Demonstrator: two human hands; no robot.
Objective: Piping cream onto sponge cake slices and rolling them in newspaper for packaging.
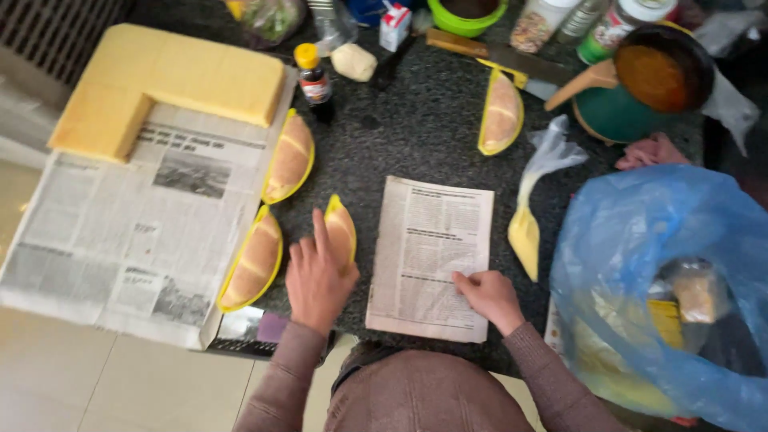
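**Two hands on a speckled bench among paper-wrapped wedges**

At the far left, an L-shaped slab of pale yellow sponge cake [160,84] lies on a large spread newspaper sheet [120,240] that hangs over the edge of the dark speckled stone bench [400,136]. Along that sheet's right edge sit two half-round cake wedges in yellow paper: the upper wedge [290,156] and the lower wedge [253,260]. Behind them stands a small dark sauce bottle with a yellow cap [314,80].

The left hand [318,276] rests flat, grip released, its fingers touching a third, smaller yellow-papered wedge [342,228] that stands on edge just left of a cut rectangle of newsprint [432,256]. The right hand [490,298] presses its fingertips on the lower right part of that rectangle; it lies on the paper without closing around it.

Further back, a fourth yellow-papered wedge [501,114] lies near a knife. To the right of the rectangle lies a clear plastic piping bag with yellow cream [530,216] filling its lower end. At the back right, a dark bowl with a wooden handle [660,68] holds orange-brown paste and sits on a green container. The big blue plastic bag [664,288] at the right holds packets, possibly yellow-wrapped, blurred through the film.
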